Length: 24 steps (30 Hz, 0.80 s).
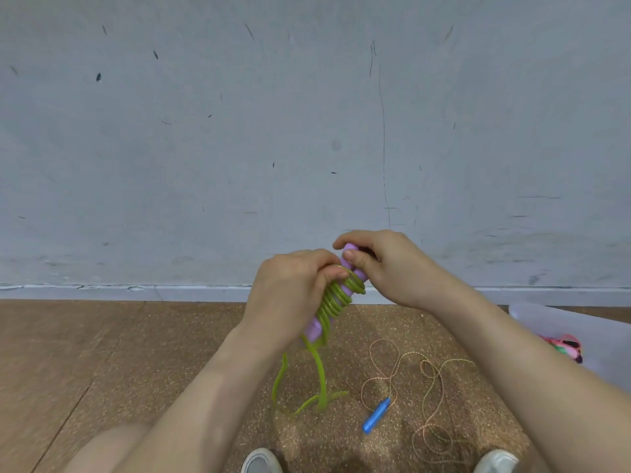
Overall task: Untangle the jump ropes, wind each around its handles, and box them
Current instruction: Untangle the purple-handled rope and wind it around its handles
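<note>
Left hand grips green rope coiled on purple handles; right hand pinches handle top.

The left hand covers much of the purple handles. The clear box runs off the right edge, its pink contents too blurred to identify.

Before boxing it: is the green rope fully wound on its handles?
Partly wound: the green rope coils round the purple handles in the left hand and right hand, but a loose length hangs to the floor.
</note>
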### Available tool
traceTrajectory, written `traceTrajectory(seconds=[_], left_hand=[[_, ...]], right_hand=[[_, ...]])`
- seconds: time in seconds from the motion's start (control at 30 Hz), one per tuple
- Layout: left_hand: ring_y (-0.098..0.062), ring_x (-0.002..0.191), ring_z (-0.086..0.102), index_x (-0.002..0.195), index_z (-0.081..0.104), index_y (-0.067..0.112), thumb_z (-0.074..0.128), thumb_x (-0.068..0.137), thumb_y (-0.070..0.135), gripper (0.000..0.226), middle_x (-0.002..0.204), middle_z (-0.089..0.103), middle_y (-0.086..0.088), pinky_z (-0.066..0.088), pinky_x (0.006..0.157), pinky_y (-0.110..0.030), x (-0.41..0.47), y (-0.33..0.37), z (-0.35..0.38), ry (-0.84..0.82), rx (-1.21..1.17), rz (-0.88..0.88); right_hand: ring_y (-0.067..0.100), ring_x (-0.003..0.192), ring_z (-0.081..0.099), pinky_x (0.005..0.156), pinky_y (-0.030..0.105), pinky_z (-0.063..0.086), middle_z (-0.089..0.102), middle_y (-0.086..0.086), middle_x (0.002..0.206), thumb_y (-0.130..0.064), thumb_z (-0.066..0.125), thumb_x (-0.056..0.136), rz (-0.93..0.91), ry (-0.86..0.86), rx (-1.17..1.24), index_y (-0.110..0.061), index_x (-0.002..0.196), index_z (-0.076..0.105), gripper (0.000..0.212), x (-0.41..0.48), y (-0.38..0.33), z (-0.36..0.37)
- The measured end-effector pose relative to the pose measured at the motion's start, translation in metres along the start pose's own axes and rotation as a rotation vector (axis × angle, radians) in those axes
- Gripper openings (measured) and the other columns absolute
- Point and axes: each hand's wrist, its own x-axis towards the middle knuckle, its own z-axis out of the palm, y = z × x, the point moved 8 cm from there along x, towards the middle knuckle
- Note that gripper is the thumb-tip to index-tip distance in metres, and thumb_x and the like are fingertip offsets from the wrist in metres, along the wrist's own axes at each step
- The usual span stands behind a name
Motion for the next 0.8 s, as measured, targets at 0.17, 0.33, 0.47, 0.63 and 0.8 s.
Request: traceTrajectory(seconds=[0.17, 0.33, 0.47, 0.63, 0.8], left_hand=[[-0.004, 0.063, 0.064, 0.079, 0.073, 0.031, 0.059, 0.083, 0.037, 0.016, 0.073, 0.071, 0.015, 0.050, 0.065, -0.027, -0.001, -0.002, -0.001, -0.006, -0.170, -0.032], [-0.014, 0.051, 0.062, 0.075, 0.071, 0.015, 0.077, 0.074, 0.009, 0.008, 0.060, 0.070, 0.001, 0.047, 0.053, -0.022, -0.001, -0.018, 0.006, -0.151, -0.626, -0.361], [-0.012, 0.062, 0.063, 0.080, 0.073, 0.012, 0.070, 0.081, 0.004, 0.009, 0.067, 0.070, -0.002, 0.049, 0.061, -0.020, -0.003, -0.012, 0.011, -0.317, -0.665, -0.285], [-0.006, 0.070, 0.064, 0.085, 0.072, 0.012, 0.058, 0.089, 0.007, 0.015, 0.074, 0.072, 0.004, 0.049, 0.067, -0.017, -0.005, -0.012, 0.016, -0.182, -0.801, -0.266], [-0.014, 0.048, 0.060, 0.084, 0.067, 0.012, 0.057, 0.085, 0.028, 0.019, 0.064, 0.066, -0.006, 0.049, 0.044, -0.022, -0.012, -0.019, 0.052, -0.160, -1.389, -0.728]], right_hand=[[0.002, 0.059, 0.053, 0.057, 0.015, 0.042, 0.061, -0.002, 0.070, -0.015, 0.048, 0.099, 0.028, -0.139, 0.131, -0.014, 0.094, 0.068, 0.020, -0.003, -0.001, 0.001], [0.003, 0.057, 0.051, 0.054, 0.014, 0.040, 0.061, -0.009, 0.068, -0.010, 0.049, 0.099, 0.009, -0.219, 0.270, -0.011, 0.100, 0.070, 0.020, -0.006, -0.005, 0.000], [0.009, 0.064, 0.054, 0.057, 0.020, 0.044, 0.066, 0.001, 0.080, -0.012, 0.052, 0.098, 0.034, -0.300, 0.286, -0.015, 0.110, 0.069, 0.021, -0.011, -0.003, -0.003], [0.007, 0.058, 0.054, 0.053, 0.017, 0.043, 0.062, 0.000, 0.073, -0.011, 0.055, 0.096, 0.045, -0.276, 0.569, -0.010, 0.105, 0.065, 0.014, -0.011, -0.006, -0.006], [0.013, 0.059, 0.058, 0.054, 0.021, 0.048, 0.066, 0.004, 0.073, -0.020, 0.068, 0.081, 0.082, -0.162, 0.969, -0.010, 0.093, 0.065, 0.016, -0.009, -0.007, -0.002]])
